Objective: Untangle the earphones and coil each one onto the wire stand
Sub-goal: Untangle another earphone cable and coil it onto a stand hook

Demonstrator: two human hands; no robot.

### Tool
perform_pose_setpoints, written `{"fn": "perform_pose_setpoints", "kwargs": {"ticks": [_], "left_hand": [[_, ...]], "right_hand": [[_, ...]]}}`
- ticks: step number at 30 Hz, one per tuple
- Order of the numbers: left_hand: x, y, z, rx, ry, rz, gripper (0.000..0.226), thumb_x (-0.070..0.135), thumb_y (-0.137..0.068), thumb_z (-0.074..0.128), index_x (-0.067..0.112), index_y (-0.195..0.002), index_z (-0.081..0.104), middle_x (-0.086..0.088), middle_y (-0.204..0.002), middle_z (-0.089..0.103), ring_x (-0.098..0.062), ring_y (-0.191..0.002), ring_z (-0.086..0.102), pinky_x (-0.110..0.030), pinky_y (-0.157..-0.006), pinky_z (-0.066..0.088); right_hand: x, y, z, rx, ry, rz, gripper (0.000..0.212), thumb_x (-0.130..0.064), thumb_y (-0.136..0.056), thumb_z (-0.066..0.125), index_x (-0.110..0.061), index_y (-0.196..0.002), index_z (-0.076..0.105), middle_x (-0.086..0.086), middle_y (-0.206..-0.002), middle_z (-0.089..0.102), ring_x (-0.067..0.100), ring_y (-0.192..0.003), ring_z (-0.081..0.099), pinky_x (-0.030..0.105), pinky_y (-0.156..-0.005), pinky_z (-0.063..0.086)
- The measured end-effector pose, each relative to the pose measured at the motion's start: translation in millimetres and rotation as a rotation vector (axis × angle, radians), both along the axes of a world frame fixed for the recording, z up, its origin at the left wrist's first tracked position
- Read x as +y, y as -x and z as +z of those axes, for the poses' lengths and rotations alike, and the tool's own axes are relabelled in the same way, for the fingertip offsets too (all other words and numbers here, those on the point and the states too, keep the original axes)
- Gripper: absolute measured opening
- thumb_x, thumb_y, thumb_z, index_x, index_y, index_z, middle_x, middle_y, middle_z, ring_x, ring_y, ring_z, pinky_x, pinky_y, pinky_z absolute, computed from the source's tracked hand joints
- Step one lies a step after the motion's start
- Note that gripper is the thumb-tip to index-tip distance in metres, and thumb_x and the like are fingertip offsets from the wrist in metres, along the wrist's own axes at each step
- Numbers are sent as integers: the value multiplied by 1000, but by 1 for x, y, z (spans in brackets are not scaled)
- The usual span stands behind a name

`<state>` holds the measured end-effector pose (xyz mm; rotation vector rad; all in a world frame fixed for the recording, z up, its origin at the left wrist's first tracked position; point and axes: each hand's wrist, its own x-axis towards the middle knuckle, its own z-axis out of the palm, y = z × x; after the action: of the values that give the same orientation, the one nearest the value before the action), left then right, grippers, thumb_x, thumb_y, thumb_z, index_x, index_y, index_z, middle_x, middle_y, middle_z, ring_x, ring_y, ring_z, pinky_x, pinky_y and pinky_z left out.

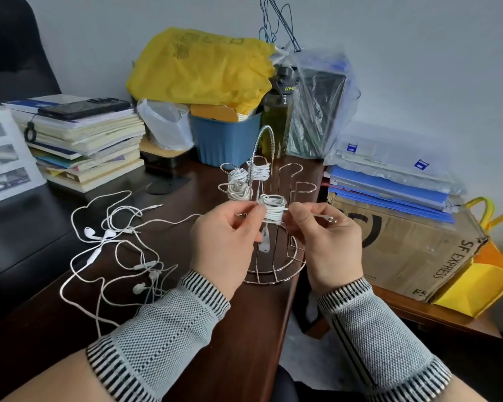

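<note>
**At the bench edge: both hands on a coiled earphone**

Between the two hands, the fingers pinch the cord of a white earphone coil (273, 209) wound on a front hook of the wire stand (269, 227). The left hand (225, 242) pinches the coil's left side with fingertips pressed together; the right hand (325, 237) pinches the cord at the coil's right, with what looks like a metal plug tip showing past its fingers. An earbud hangs below the coil, inside the stand. Three more coils (244, 181) sit on hooks behind.

Left of the stand, the tangled earphones (114, 245) sprawl across the dark bench (230, 329), one strand running to the left hand. Behind stand a blue bin (224, 140), a yellow bag (204, 65) and a dark bottle (278, 111) lettered "UP-T…". A phone lies on stacked books (90, 140) at left. At right, blue folders top a cardboard box (404, 248) printed "SF EXPRESS".
</note>
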<state>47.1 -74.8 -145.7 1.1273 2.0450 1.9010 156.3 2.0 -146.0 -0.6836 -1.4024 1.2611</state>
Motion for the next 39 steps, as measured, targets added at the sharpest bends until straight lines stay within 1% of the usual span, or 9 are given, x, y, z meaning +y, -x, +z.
{"fn": "perform_pose_setpoints", "kwargs": {"ticks": [4, 13, 18, 20, 25, 28, 31, 36, 39], "left_hand": [[0, -2, -2, -156, -70, -3, 7, 32, -84, 72, 32, -77, 70, 7, -56, 67, -1, -49, 57, -20, -53, 50], [3, -3, -9, -230, -65, -8, 21, 40, -78, 75, 23, -67, 70, 12, -48, 62, 2, -46, 55, -21, -53, 47], [1, 0, -4, -121, -74, 17, 22, 38, -77, 77, 18, -70, 70, 8, -51, 64, 0, -46, 59, -11, -47, 43], [0, 0, -2, -56, -59, 23, 19, 38, -77, 77, 25, -69, 66, 9, -53, 65, 4, -49, 61, -9, -49, 43], [-4, 0, 3, 142, 55, 57, 24, 48, -81, 69, 41, -63, 53, 30, -57, 61, 10, -56, 58, -17, -62, 46], [-2, 1, 0, 116, 18, 10, 19, 43, -83, 70, 43, -66, 61, 17, -55, 66, 4, -55, 62, -25, -70, 54], [3, 3, -4, -13, -9, -63, 15, 40, -83, 69, 30, -74, 75, 2, -53, 66, -10, -50, 64, -36, -64, 59], [5, 3, -3, -89, -27, -83, 18, 35, -82, 72, 21, -71, 74, 3, -48, 62, -3, -42, 55, -18, -49, 48], [4, 3, -2, -118, -49, -105, 16, 31, -82, 75, 22, -68, 72, -1, -48, 62, -3, -41, 55, -18, -46, 49]], "right_hand": [[-3, 2, 0, 33, 27, 20, 12, -24, -76, 74, -13, -74, 69, 7, -72, 73, 19, -68, 68, 36, -71, 56], [-9, 5, -3, 141, 117, 20, 13, -18, -78, 73, -16, -66, 69, 7, -72, 73, 21, -71, 69, 32, -67, 53], [-14, 7, -4, 185, 159, 82, 8, -20, -73, 73, -15, -68, 69, 7, -71, 73, 20, -72, 70, 30, -68, 55], [-13, 8, -3, 214, 187, 107, 10, -20, -70, 73, -11, -71, 67, 9, -71, 72, 19, -70, 70, 28, -67, 55], [-15, 8, -4, 247, 216, 147, 9, -15, -71, 71, -8, -73, 67, 8, -69, 72, 18, -68, 70, 26, -67, 57], [-15, 7, -4, 263, 216, 164, 12, -16, -69, 72, -7, -74, 67, 8, -70, 72, 18, -69, 70, 25, -66, 56], [-16, 5, -4, 257, 216, 168, 11, -18, -69, 72, -8, -73, 68, 10, -72, 72, 19, -71, 70, 26, -66, 56], [-12, 0, -6, 187, 129, 173, 8, -19, -71, 73, -12, -71, 70, 10, -73, 72, 22, -72, 70, 28, -68, 57], [-9, -10, -9, 51, 10, 127, 6, -19, -73, 73, -15, -69, 72, 7, -68, 70, 19, -65, 66, 29, -65, 56]]}}
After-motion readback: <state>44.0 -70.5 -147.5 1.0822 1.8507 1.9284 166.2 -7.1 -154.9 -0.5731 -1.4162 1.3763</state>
